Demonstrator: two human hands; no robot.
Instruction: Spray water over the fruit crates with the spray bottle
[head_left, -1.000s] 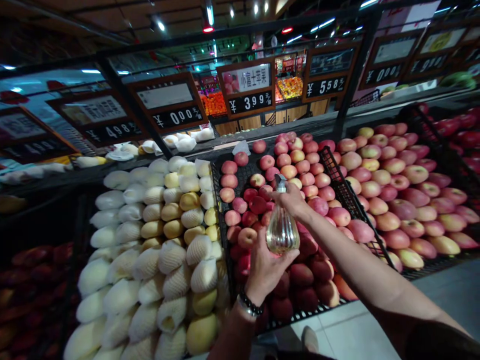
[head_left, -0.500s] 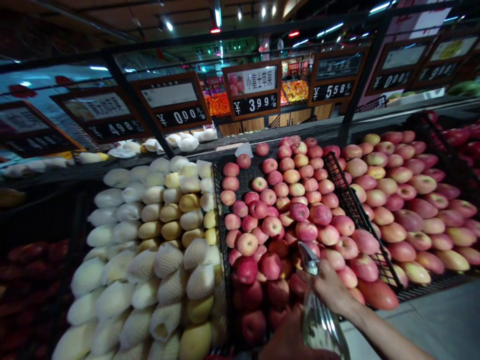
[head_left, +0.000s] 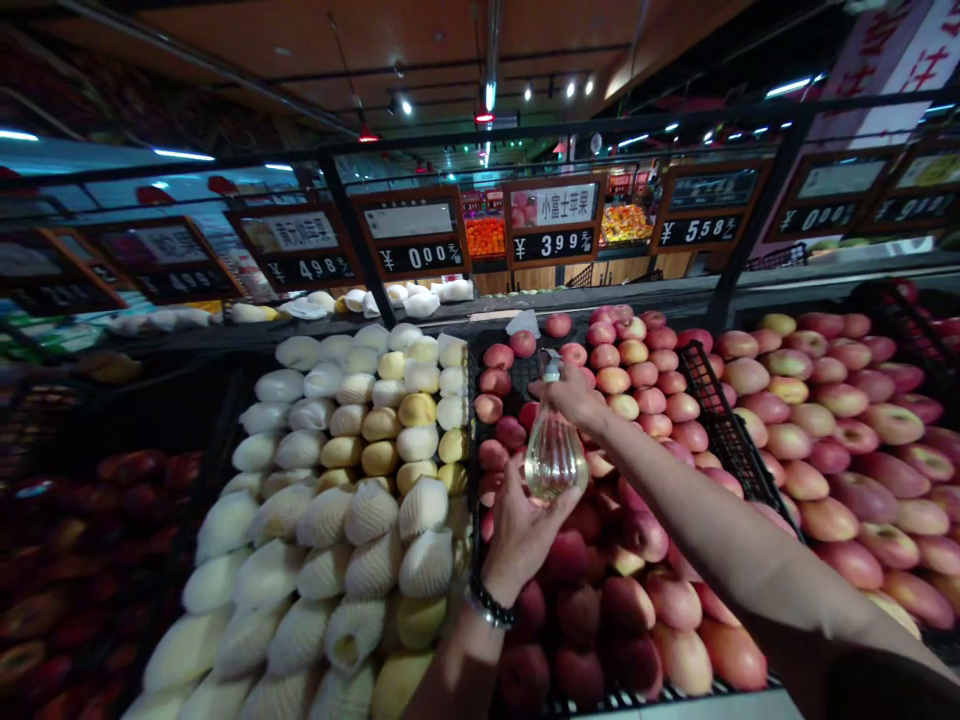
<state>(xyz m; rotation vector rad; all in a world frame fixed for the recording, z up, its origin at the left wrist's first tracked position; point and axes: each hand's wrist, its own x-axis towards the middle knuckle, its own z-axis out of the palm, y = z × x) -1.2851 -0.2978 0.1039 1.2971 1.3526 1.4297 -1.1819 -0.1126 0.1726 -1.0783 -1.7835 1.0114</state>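
Observation:
Over the middle crate of red apples (head_left: pixel 645 535), a clear, ribbed spray bottle (head_left: pixel 553 450) stands nearly upright in both hands, with some liquid in it. My right hand (head_left: pixel 571 395) is closed round its neck, just under the spray head (head_left: pixel 550 360). Cupped round the bottle's base from below is my left hand (head_left: pixel 521 530), with a dark beaded bracelet (head_left: pixel 491 605) at the wrist. The bottle's nozzle points away toward the back of the crate. Part of the spray head is hidden by the right hand's fingers.
Pale fruit in foam nets (head_left: pixel 322 520) is stacked to the left, and more apples (head_left: pixel 847 450) lie to the right past a black crate wall (head_left: pixel 731 430). Price signs (head_left: pixel 555 220) hang from a black rail behind. Dark red fruit (head_left: pixel 97 560) fills the far left.
The spray bottle has moved up and away, over the back half of the apple crate. My left hand has come up with it, holding its base. The view has tilted up and shifted left.

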